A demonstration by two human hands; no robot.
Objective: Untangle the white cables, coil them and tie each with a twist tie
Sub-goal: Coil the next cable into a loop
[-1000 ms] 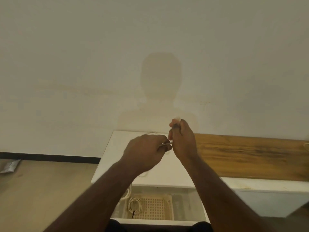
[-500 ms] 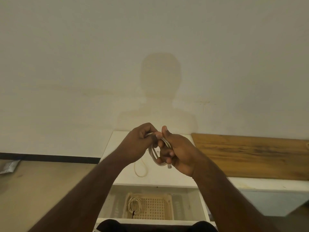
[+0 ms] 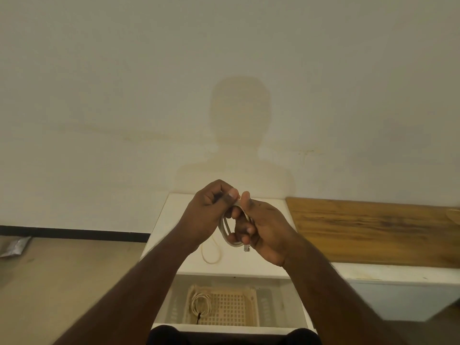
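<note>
Both hands meet above the white cabinet top (image 3: 263, 260), holding a coiled white cable (image 3: 227, 232). My left hand (image 3: 209, 215) pinches the top of the coil with thumb and fingers. My right hand (image 3: 261, 227) grips the coil's right side, its fingers curled through the loops. A connector end (image 3: 246, 248) sticks out below my right fingers. A loose loop of the cable (image 3: 210, 255) hangs down onto the cabinet top. A second white cable (image 3: 201, 304), coiled, with a dark tie, lies in a beige basket (image 3: 239, 307) inside the open drawer.
A wooden board (image 3: 373, 232) lies on the low surface to the right. The wall stands close behind the cabinet. The open drawer's white front edge (image 3: 224, 329) is near my body. Bare floor (image 3: 62, 270) with a silver packet (image 3: 15, 246) lies to the left.
A second ago my hands held the cable pulled between them, the right raised. They have since come together on the coil, and the right hand has turned palm-up around the loops.
</note>
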